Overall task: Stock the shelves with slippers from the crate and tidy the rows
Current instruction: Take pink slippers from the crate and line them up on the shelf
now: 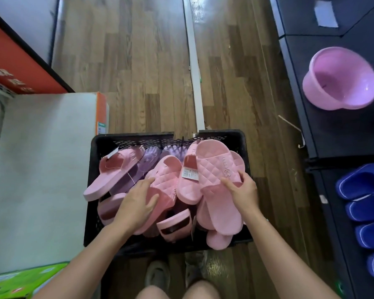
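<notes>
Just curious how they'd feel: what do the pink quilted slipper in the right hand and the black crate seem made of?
Pink quilted slipper: probably moulded foam or rubber, matte; one piece, embossed diamond pattern. Black lattice-walled crate: seemingly rigid moulded plastic, dull sheen; openwork walls.

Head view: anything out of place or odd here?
Pink and purple slippers lie jumbled in the black plastic crate; one plain pink slipper overhangs its left rim. A loose pale strap lies on the wooden floor. The right hand grips a quilted pink slipper; nothing looks damaged.
</notes>
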Motion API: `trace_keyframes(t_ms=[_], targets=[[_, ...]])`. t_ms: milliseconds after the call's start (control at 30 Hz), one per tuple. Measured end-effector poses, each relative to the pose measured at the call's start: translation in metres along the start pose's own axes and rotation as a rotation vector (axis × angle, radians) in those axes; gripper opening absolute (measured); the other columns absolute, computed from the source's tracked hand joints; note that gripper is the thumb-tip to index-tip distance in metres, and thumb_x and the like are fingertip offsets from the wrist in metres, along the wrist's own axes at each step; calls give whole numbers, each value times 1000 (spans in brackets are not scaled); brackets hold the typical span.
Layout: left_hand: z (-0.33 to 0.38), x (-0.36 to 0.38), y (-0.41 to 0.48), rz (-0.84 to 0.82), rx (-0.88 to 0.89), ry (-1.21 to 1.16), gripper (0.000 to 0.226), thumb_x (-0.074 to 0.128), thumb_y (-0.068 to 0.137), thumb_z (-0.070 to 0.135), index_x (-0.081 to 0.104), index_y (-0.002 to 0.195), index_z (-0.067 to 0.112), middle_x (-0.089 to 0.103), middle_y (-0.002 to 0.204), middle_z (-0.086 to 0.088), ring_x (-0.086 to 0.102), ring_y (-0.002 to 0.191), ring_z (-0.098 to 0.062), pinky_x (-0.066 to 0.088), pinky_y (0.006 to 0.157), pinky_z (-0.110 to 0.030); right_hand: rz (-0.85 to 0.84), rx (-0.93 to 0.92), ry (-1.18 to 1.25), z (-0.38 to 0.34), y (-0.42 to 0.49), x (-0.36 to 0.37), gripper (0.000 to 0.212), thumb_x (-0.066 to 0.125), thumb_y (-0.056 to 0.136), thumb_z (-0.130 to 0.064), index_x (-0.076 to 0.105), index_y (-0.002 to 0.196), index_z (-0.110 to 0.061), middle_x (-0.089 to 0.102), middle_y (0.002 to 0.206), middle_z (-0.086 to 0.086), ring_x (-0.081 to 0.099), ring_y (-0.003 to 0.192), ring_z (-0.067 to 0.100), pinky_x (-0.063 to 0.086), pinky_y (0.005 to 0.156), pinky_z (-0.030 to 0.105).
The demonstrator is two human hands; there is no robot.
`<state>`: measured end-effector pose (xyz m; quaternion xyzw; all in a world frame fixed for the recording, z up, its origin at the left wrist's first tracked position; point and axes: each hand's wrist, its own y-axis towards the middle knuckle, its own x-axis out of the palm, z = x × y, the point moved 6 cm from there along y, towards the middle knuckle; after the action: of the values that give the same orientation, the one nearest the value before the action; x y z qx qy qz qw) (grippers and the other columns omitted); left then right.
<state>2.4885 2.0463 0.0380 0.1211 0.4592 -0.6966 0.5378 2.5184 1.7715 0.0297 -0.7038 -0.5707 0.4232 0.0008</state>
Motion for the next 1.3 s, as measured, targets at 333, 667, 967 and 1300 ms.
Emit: trace_keyframes(t_ms=[333, 667, 967, 1300], targets=[[53, 6, -9, -25, 56, -199, 43, 52, 93, 26, 43, 135, 24, 45, 140, 7, 42, 125, -11, 30, 100, -24, 79, 83, 192, 31, -52, -67, 46, 69, 81, -28, 54, 120, -7, 64, 106, 8, 63, 95, 22, 57, 72, 37], [53, 48, -5, -211, -37, -204, 39, 55, 90, 20, 52, 129, 18, 55, 132, 1, 53, 116, -14, 41, 99, -30, 140, 249, 371, 62, -58, -76, 37, 68, 83, -19, 56, 114, -3, 63, 107, 13, 60, 95, 26, 49, 70, 32], [-25, 88, -27, -190, -125, 145, 54, 65, 83, 25, 44, 132, 17, 50, 124, -5, 50, 114, -24, 41, 94, -37, 102, 294, 388, 97, -62, -66, 46, 70, 81, -23, 54, 120, -4, 62, 110, 12, 60, 99, 28, 53, 76, 37], [-26, 47, -35, 5, -42, -95, 28, 54, 85, 0, 64, 107, 14, 66, 98, -4, 57, 95, -23, 40, 82, -31, 47, 263, 390, 86, -78, -64, 55, 72, 79, -19, 48, 127, -5, 61, 114, 11, 61, 98, 25, 53, 72, 31]])
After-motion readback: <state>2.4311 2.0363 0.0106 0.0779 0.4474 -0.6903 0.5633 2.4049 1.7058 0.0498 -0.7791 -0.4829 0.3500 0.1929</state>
